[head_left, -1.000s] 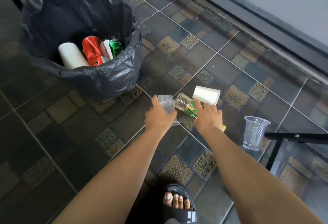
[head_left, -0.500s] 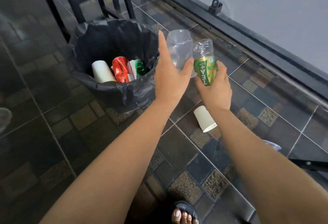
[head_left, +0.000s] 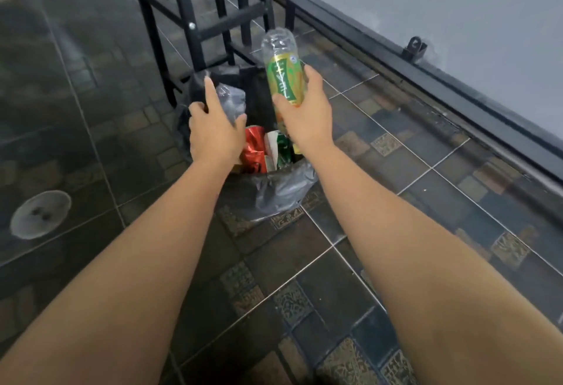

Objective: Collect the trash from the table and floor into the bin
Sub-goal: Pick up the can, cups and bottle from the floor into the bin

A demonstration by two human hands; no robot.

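Both bare arms reach forward over the tiled floor (head_left: 380, 171) toward the bin (head_left: 274, 192), which stands in the middle of the scene, lined with a dark plastic bag whose near rim shows crumpled and grey below the wrists. The left hand (head_left: 214, 134) is closed around a clear plastic cup (head_left: 233, 102), thumb on the right side of it and one finger stretched up along its far left edge; the cup is crushed looking and held right above the bin's opening, on the left side. The right hand (head_left: 307, 113) grips a plastic bottle (head_left: 283, 72) with a green and gold label, fingers wrapped round the lower part, the bottle upright with its clear rounded end pointing up and slightly left; it is above the right half of the bin's mouth, higher than the cup. Between the two wrists, inside the bin, lie a red can (head_left: 254, 148) and just right of it a green and white carton or can (head_left: 281, 148), touching each other; which it is I cannot tell. Beyond the bin stand the black metal legs and bars of a frame (head_left: 195, 21), close to its far rim. On the far right a dark rail (head_left: 426, 79) runs along the foot of a pale wall. On the left, well apart from the bin, a round pale disc (head_left: 39, 214) lies on the floor, blurred, with two dark spots in its middle
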